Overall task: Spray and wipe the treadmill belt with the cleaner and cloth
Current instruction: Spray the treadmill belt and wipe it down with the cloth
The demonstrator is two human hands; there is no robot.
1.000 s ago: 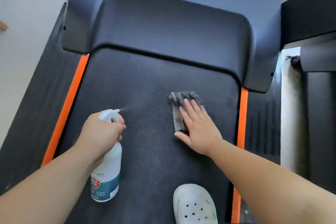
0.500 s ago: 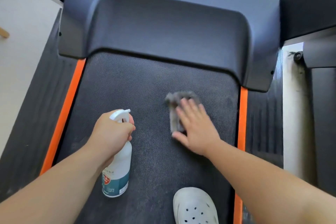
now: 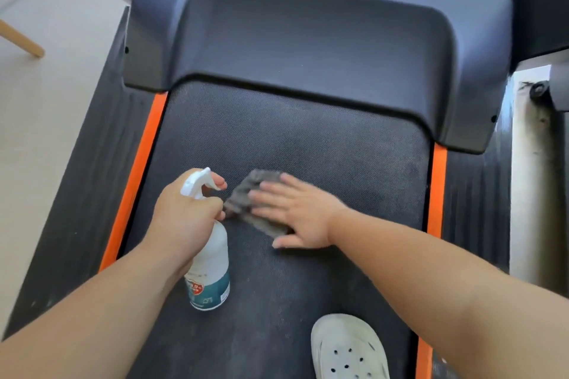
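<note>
While the straight fingers (image 3: 271,194) of the right hand (image 3: 301,215) are pressing the grey cloth (image 3: 243,194) flat on the treadmill belt (image 3: 308,138), the left hand (image 3: 184,218) is gripping the spray bottle (image 3: 211,268) at its neck, forefinger on the trigger. The cloth is lying mid-belt, just beside the left hand, so the free stroke is probably lying toward the belt's right edge.

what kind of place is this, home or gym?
Likely a home room, not a gym, though little of it shows: a single treadmill on a pale floor, a wooden furniture leg at the left edge, and a white clog worn on the foot.
</note>
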